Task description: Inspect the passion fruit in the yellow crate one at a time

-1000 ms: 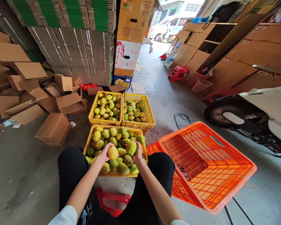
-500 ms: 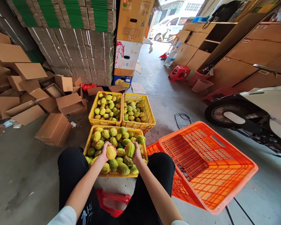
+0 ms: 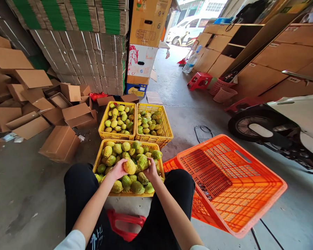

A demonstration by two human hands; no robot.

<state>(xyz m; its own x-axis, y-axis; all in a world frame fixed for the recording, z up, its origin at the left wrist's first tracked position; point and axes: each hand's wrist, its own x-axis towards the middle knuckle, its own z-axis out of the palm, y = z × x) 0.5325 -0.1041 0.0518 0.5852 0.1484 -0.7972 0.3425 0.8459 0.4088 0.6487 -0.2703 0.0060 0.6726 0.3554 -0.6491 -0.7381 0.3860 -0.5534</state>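
Left hand (image 3: pixel 119 169) is curled around 1 yellow fruit (image 3: pixel 130 167), thumb and fingers along its left side; right hand (image 3: pixel 151 170) grips 1 green fruit (image 3: pixel 142 162) from its right side. Undersides of both grips are hidden; full finger contact cannot be told. Both fruits sit over the heap in the near yellow crate (image 3: pixel 130 194), side by side; whether either touches the heap is unclear. Side grips probably leave the upper skin exposed to view, and 1 fruit per hand suits their palm-filling bulk. Near crate stands between the black-clad knees (image 3: pixel 80 184), presumably to keep its contents within reach from a low seat; red plastic (image 3: pixel 126 218) between the thighs looks like part of a stool. Behind the near crate, 2 more yellow crates, left far crate (image 3: pixel 116 136) and right far crate (image 3: pixel 167 126), stand side by side with similar fruit; the right far crate looks less full. Orange crate (image 3: pixel 263 210) is at the person's right, small dark bits on its bottom. Obstacles: right knee stands between right hand and orange crate; far crates lie across the near crate. Brown cartons (image 3: pixel 59 144) crowd the floor at left, below stacked flattened cardboard (image 3: pixel 80 62). Black cable (image 3: pixel 203 130) loops near the orange crate; a motorbike (image 3: pixel 299 118) stands beyond.
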